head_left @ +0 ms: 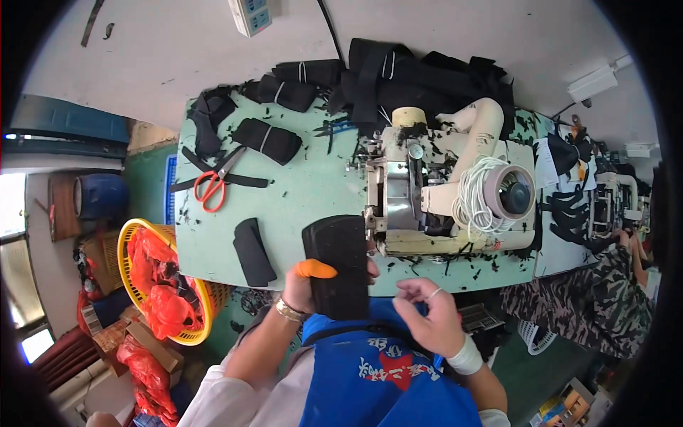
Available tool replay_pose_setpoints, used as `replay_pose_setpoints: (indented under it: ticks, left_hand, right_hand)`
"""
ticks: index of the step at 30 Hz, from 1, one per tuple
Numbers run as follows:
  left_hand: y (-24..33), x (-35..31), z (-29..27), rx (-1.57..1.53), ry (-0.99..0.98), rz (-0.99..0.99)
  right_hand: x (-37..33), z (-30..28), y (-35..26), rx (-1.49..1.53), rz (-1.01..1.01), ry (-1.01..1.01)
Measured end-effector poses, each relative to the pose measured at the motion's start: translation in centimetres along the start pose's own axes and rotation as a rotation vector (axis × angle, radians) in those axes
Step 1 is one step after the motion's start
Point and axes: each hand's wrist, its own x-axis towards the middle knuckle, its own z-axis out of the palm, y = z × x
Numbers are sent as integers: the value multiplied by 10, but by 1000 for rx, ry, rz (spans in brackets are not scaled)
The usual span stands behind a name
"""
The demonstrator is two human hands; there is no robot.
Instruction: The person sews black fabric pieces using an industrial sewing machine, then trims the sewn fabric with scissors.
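Observation:
A long, flat black fabric piece (338, 263) stands upright over the table's near edge, beside the sewing machine. My left hand (304, 283) is closed round it. An orange cover sits on that thumb across the front of the piece, and fingertips show past its right side. My right hand (430, 317) is just to the right of the fabric, below the machine, apart from it and holding nothing. Its fingers are bent but spread from the thumb, with a ring on one finger. The cream sewing machine (405, 242) carries a coil of white cord (473, 199).
On the green table (313, 192) lie red-handled scissors (213, 186), a loose black strip (254, 252), tied black bundles (267, 140), blue-handled snips (336, 128) and scattered scraps. A yellow basket (206, 324) with red bags stands left. Another person (605, 299) works far right.

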Motion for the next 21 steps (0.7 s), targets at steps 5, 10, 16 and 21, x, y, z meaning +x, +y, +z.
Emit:
replay_pose_setpoints:
  ticks: [5, 10, 16, 21]
  left_hand:
    - [-6, 1, 22, 339, 206, -51]
    - [-8, -16, 13, 623, 164, 44]
    - [-2, -2, 34, 449, 38, 264]
    - [-10, -5, 37, 770, 50, 326]
  right_hand:
    - [12, 28, -1, 88, 54, -162]
    - [24, 34, 12, 789, 364, -317]
    - [21, 40, 28, 1163, 582, -460]
    - [14, 46, 35, 1034, 457, -515]
